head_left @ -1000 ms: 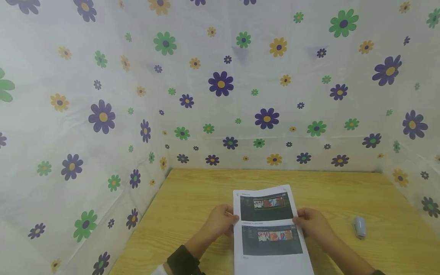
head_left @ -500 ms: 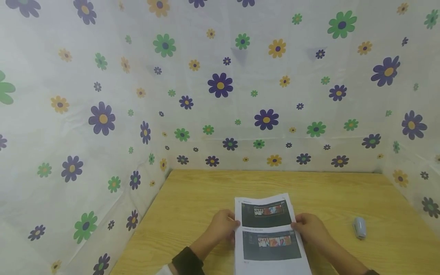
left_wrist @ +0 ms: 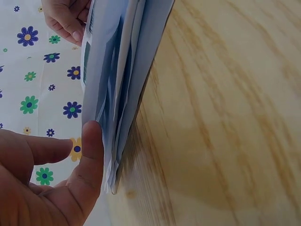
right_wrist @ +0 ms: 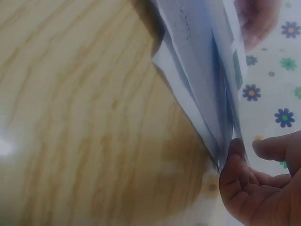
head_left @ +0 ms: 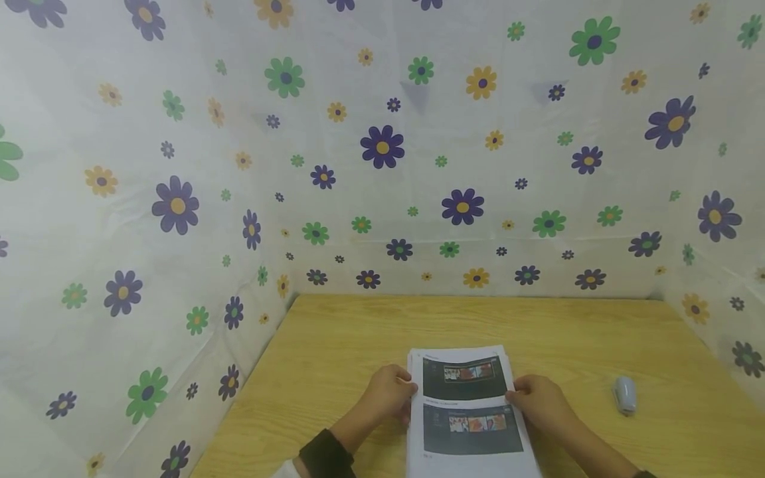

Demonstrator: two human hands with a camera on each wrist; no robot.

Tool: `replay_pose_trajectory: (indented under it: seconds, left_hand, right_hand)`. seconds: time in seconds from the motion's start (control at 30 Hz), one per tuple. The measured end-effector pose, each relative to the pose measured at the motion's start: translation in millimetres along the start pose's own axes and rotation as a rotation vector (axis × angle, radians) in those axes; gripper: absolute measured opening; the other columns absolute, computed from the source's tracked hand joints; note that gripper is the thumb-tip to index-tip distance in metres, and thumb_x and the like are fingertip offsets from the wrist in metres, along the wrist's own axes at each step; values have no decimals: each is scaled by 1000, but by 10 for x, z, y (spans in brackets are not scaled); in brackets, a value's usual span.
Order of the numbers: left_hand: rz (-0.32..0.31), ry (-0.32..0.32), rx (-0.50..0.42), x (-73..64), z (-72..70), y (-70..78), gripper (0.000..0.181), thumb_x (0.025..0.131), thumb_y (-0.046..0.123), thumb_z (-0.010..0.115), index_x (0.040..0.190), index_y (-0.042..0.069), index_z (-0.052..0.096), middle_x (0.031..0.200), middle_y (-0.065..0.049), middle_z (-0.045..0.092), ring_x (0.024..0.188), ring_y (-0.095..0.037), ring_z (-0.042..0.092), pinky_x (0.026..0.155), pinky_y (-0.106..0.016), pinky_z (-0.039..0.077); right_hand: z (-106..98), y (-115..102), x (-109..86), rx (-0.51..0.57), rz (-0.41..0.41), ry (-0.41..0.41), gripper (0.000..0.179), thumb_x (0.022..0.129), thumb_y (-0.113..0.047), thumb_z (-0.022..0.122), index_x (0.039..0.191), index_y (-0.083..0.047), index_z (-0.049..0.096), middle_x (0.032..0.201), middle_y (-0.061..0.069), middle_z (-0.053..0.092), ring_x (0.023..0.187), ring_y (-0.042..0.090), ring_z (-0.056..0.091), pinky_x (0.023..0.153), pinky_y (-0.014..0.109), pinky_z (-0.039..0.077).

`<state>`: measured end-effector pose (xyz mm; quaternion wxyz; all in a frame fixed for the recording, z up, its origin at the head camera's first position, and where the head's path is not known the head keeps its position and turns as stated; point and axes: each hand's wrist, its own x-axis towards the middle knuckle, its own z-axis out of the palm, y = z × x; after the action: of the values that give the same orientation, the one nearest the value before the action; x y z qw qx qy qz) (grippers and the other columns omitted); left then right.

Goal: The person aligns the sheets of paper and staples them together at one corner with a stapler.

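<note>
A stack of printed sheets (head_left: 472, 401) is held between both hands, close over the wooden table, its top page showing two dark screenshots. My left hand (head_left: 388, 395) holds the stack's left edge, with the thumb at the front. On the opposite edge, my right hand (head_left: 540, 401) grips at about the same height. In the left wrist view, the loose sheets (left_wrist: 106, 70) fan slightly apart beside the left hand (left_wrist: 56, 174). Gaps between pages also show in the right wrist view, where fingertips of the right hand (right_wrist: 258, 183) meet the paper edges.
A small light-blue stapler (head_left: 625, 395) lies on the wooden table (head_left: 346, 332) to the right of the right hand. White flower-print sheeting (head_left: 335, 146) encloses the table at the back and both sides.
Both hands have lowered the stack a little toward the table, so its top edge sits nearer me. The top edge looks more level now. The stapler has stayed put.
</note>
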<state>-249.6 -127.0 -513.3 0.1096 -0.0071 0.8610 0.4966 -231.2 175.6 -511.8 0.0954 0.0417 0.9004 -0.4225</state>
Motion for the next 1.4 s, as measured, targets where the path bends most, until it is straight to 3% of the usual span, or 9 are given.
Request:
replay_pose_trajectory:
  seconds: [0.3,0.57,0.7,0.8,1.1,1.4]
  left_hand:
    - [-21,-28,-33,-38,-53,-15,38,97,12,66,126,-9,54,83,-12,67,62,-22,69,51,-34,59]
    - [-46,-22,-34,-78,-163,-24,44,95,17,70,126,-9,52,94,-17,68,74,-27,73,57,-38,62]
    - [-76,-66,-72,-59,-193,-79,47,97,20,69,127,-9,50,103,-20,67,86,-31,74,64,-41,63]
    - [-102,-93,-97,-55,-206,-88,46,98,22,68,126,-9,49,102,-20,68,88,-32,74,65,-43,63]
    - [-191,-125,-126,-1,-166,-50,43,98,24,68,121,-9,52,99,-19,68,87,-30,72,64,-42,63]
    - [-258,-190,-184,59,-112,-18,45,94,19,71,119,-14,55,109,-24,67,101,-36,70,70,-44,64]
  right_hand:
    - [-39,20,-51,-75,-58,30,39,96,-16,66,120,14,63,107,21,72,90,26,71,75,41,61]
    - [-243,50,-152,-121,-93,45,43,102,-24,57,124,14,61,102,18,73,87,26,70,74,44,60]
    - [-283,57,-200,-40,-50,-36,42,102,-24,58,117,15,64,88,8,70,73,20,65,63,37,58]
    - [-269,50,-216,28,-16,-75,40,101,-23,59,113,14,66,85,8,68,69,20,63,61,35,56]
    - [-191,63,-130,91,47,-127,42,97,-23,67,116,15,64,93,12,75,75,20,64,65,35,56]
    - [-85,96,-4,56,94,-169,43,94,-24,70,116,14,66,96,12,73,85,21,66,71,35,57]
